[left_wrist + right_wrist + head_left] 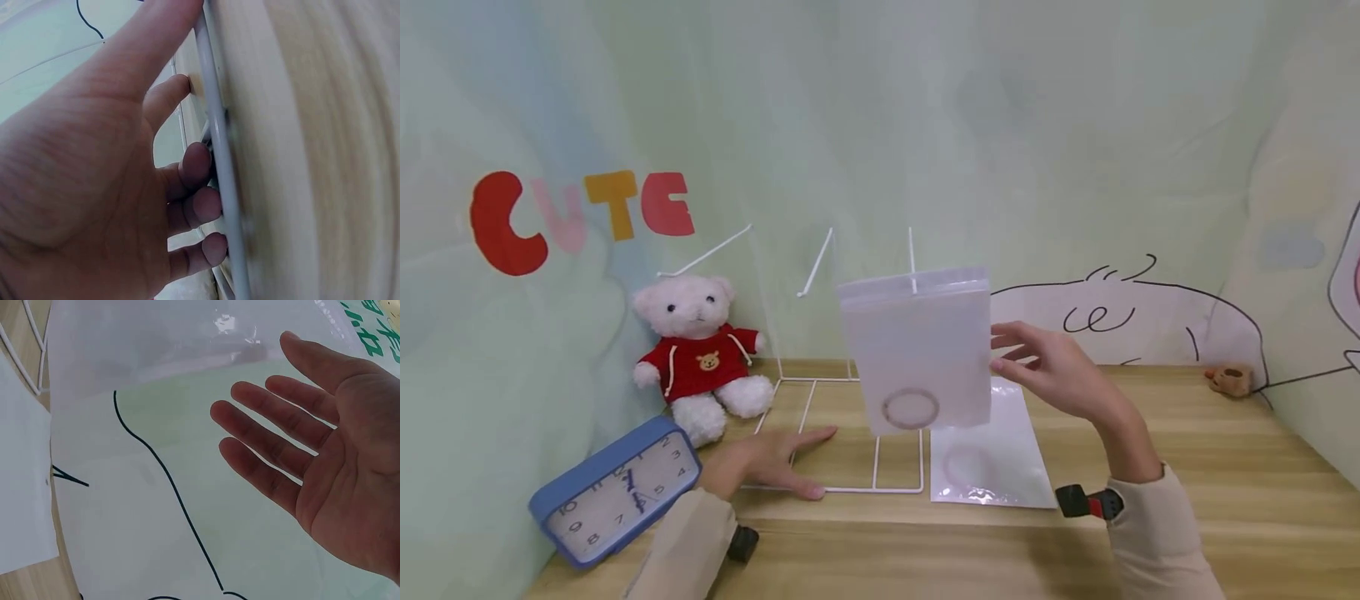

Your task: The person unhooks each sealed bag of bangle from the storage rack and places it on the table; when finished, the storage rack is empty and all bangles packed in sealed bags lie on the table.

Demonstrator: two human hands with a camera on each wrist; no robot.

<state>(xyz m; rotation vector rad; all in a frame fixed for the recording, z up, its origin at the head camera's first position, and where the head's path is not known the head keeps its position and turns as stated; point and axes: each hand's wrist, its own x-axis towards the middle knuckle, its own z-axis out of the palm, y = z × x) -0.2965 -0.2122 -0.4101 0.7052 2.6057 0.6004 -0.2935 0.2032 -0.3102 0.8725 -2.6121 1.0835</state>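
Observation:
A translucent zip bag (925, 342) hangs from the right prong of a white wire rack (898, 490). A thin brownish ring-shaped item (885, 410) shows low inside it. My right hand (1060, 367) is at the bag's right edge; in the right wrist view its fingers (269, 434) are loosely extended, holding nothing, apart from the white bag (25, 481) at the left. My left hand (767, 462) rests on the rack's base at the left, fingers spread; the left wrist view shows the base bar (219, 125) beside its fingertips. Another zip bag (1015, 458) lies flat on the table, a pinkish ring faint inside.
On the left sits a white teddy bear (707, 358) in a red sweater, behind a blue clock (617, 492). Two other rack prongs (816, 262) jut forward at the left, holding nothing. A small brown toy (1231, 381) lies far right by the wall.

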